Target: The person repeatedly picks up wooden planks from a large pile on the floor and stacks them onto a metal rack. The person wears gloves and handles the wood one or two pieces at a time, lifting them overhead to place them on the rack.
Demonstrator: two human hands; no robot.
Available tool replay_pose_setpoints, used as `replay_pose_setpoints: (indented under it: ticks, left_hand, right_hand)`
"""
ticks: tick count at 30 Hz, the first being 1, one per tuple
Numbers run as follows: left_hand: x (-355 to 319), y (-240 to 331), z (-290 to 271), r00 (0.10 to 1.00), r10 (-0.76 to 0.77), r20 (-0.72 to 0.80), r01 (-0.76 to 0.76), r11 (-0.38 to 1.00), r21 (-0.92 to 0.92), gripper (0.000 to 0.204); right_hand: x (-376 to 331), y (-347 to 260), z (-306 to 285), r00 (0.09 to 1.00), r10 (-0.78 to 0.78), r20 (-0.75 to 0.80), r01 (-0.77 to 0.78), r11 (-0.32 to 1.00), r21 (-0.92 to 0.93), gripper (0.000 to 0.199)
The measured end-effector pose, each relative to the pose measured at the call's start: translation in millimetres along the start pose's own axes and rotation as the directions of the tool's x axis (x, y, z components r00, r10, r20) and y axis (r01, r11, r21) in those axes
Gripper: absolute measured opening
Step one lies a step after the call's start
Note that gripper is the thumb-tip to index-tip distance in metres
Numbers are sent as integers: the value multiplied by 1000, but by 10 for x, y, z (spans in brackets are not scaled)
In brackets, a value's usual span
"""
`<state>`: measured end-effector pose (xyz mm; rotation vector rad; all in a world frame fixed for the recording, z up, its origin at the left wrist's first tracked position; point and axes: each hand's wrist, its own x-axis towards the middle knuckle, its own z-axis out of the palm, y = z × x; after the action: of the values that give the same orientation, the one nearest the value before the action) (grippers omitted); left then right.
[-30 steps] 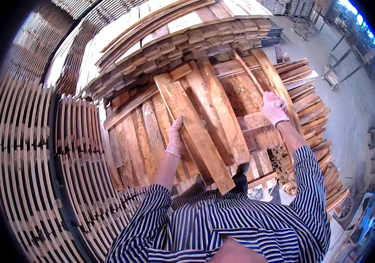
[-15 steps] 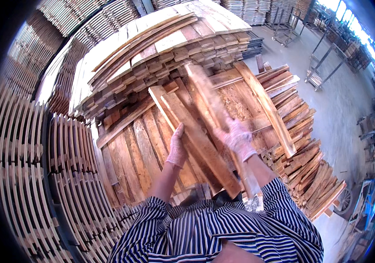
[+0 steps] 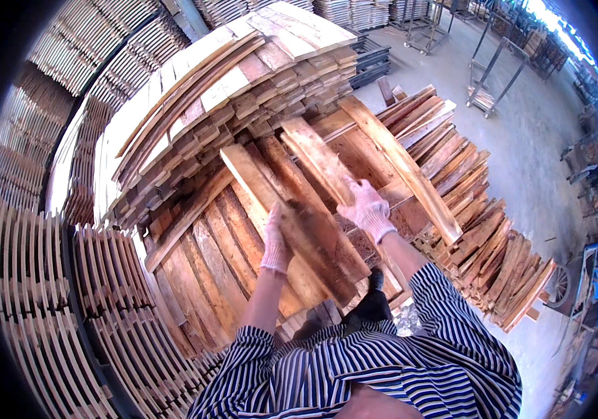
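Observation:
My left hand (image 3: 278, 241), in a pale knit glove, is closed along the left edge of a wooden plank (image 3: 250, 174). That plank slants from the upper left toward my body, its near part smeared by motion. A darker brown board (image 3: 288, 167) lies just to its right. With its thumb apart from the fingers, my gloved right hand (image 3: 368, 209) grips another plank (image 3: 318, 157) by its right side. Beneath both hands is a layer of side-by-side boards (image 3: 209, 234). The fingers' undersides are hidden.
A tall stack of boards (image 3: 243, 98) rises beyond my hands. One long plank (image 3: 403, 167) lies slanted to the right, beside a pile of narrow offcuts (image 3: 487, 258). Slatted timber stacks (image 3: 40, 300) line the left. A metal rack (image 3: 491, 77) stands on the floor.
The right-hand plank has shifted with my right hand and its blur has lessened. The left-hand plank has tilted, and the brown board beside it shows more. The whole view has shifted a little.

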<state>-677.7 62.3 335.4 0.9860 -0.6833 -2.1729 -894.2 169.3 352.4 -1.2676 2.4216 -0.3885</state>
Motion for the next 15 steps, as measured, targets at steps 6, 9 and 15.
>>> replay_pose_setpoints:
  ticks: [6,9,15]
  left_hand:
    - [-105,-21,-226,976,-47,213,108,953,-282,52]
    - [-4,-19,-121,953,17,304,55,972,-227,54]
    - [-12,-11,-70,988,-68,135,71,997,-20,57]
  right_hand:
    - [224,-373,441,980,-176,-95,175,984,-19,51]
    - [511,-153,494,973,-215,-85,221,973,65,48]
    - [992,308,-48,822,-477,312,512,858,-36,66]
